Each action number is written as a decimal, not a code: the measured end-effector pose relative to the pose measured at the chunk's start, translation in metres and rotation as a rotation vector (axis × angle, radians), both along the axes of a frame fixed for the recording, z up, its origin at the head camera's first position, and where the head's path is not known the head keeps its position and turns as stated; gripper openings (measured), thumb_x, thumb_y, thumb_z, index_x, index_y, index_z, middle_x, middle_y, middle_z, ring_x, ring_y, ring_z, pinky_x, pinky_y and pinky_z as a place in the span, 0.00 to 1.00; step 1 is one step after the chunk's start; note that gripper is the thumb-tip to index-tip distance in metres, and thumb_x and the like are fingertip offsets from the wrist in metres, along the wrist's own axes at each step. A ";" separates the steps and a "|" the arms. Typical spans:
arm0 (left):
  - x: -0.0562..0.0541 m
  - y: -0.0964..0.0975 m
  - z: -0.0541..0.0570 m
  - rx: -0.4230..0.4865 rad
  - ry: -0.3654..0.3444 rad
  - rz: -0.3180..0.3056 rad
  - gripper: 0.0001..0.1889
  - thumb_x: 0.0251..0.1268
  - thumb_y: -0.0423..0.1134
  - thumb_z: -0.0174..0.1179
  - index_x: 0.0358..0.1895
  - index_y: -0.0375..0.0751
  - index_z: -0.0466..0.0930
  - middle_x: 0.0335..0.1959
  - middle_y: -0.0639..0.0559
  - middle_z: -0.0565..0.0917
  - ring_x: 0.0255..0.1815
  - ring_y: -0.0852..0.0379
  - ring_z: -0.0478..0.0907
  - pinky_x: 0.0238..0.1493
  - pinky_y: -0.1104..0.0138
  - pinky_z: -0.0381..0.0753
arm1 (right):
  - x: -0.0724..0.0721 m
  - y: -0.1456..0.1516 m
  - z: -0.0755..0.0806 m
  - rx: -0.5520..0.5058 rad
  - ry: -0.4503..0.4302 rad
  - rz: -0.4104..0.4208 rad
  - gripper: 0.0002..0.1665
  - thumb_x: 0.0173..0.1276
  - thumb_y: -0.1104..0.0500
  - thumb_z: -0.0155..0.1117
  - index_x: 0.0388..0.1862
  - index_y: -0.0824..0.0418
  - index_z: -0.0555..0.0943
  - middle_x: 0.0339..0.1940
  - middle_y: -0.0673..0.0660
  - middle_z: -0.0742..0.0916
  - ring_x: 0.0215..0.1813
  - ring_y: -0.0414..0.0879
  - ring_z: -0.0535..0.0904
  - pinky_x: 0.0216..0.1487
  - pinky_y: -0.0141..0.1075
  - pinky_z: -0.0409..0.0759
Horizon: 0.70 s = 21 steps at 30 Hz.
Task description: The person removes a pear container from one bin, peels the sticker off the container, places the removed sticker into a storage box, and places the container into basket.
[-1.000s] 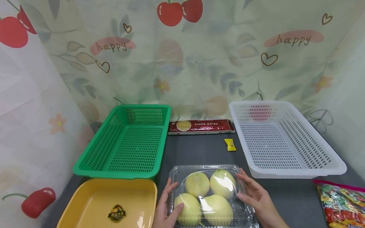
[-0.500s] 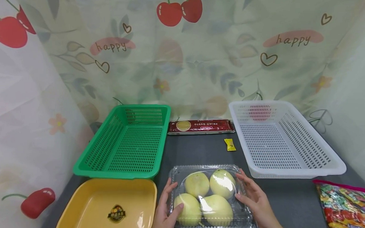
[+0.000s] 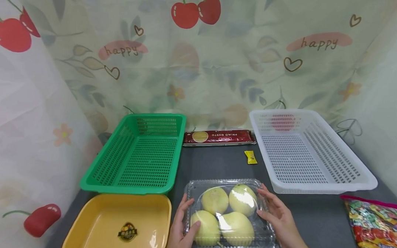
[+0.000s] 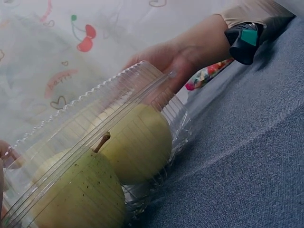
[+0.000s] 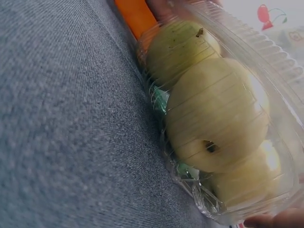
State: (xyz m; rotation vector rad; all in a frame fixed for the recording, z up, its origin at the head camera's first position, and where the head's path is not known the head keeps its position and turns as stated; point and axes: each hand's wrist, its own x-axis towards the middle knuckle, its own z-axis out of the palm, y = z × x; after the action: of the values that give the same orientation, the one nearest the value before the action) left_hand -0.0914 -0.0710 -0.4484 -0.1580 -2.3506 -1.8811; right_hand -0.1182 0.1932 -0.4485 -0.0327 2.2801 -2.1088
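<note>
A clear plastic clamshell box [image 3: 264, 224] with several pale yellow-green pears [image 3: 237, 227] inside lies at the near middle, its lid closed. My left hand [image 3: 181, 228] holds the box's left side, thumb over the lid. On the opposite side, my right hand [image 3: 280, 216] grips the edge, its thumb also on the lid. The left wrist view shows pears [image 4: 137, 142] through the ribbed wall, with the right hand [image 4: 161, 66] behind the box. In the right wrist view, the pears [image 5: 218, 114] press close to the wall. Fingers under the box are hidden.
At the left, a green basket [image 3: 88, 184] stands behind a yellow tray [image 3: 96, 228]. A white basket [image 3: 324, 188] is at the right, with a colourful candy bag [image 3: 382, 223] in front. Between the baskets lie a red biscuit pack [image 3: 219, 137] and a yellow wrapped candy [image 3: 250, 157].
My right hand has shifted slightly left against the box's side. The box and my left hand stay nearly where they were.
</note>
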 end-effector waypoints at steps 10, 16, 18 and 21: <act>0.003 0.002 0.001 -0.044 0.056 0.036 0.24 0.59 0.33 0.58 0.61 0.45 0.69 0.72 0.36 0.56 0.71 0.34 0.52 0.64 0.35 0.50 | 0.001 -0.001 0.003 -0.031 0.021 -0.014 0.34 0.62 0.63 0.60 0.67 0.65 0.62 0.76 0.60 0.56 0.58 0.14 0.62 0.55 0.14 0.64; 0.005 0.002 0.006 -0.051 0.042 0.043 0.24 0.59 0.33 0.58 0.61 0.45 0.69 0.72 0.37 0.56 0.71 0.34 0.52 0.65 0.36 0.50 | 0.002 -0.001 0.005 -0.028 0.041 -0.008 0.32 0.63 0.64 0.59 0.66 0.66 0.63 0.76 0.61 0.56 0.58 0.14 0.62 0.55 0.15 0.64; 0.006 0.002 0.007 -0.054 0.047 0.045 0.24 0.59 0.33 0.58 0.61 0.45 0.69 0.72 0.37 0.57 0.71 0.35 0.52 0.65 0.36 0.50 | 0.002 -0.001 0.005 -0.024 0.042 -0.012 0.32 0.63 0.64 0.59 0.66 0.65 0.63 0.76 0.61 0.57 0.59 0.14 0.62 0.55 0.15 0.63; 0.006 0.002 0.008 -0.063 0.051 0.050 0.24 0.59 0.33 0.58 0.61 0.45 0.70 0.72 0.37 0.57 0.71 0.36 0.53 0.66 0.38 0.51 | 0.002 -0.001 0.005 -0.018 0.043 -0.021 0.32 0.63 0.64 0.59 0.66 0.64 0.64 0.75 0.60 0.57 0.59 0.14 0.62 0.55 0.15 0.63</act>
State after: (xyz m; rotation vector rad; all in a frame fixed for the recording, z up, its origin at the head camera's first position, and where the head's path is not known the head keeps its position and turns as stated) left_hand -0.0856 -0.0686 -0.4405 -0.1507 -2.3582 -1.7612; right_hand -0.1158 0.1919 -0.4431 -0.0550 2.2944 -2.1601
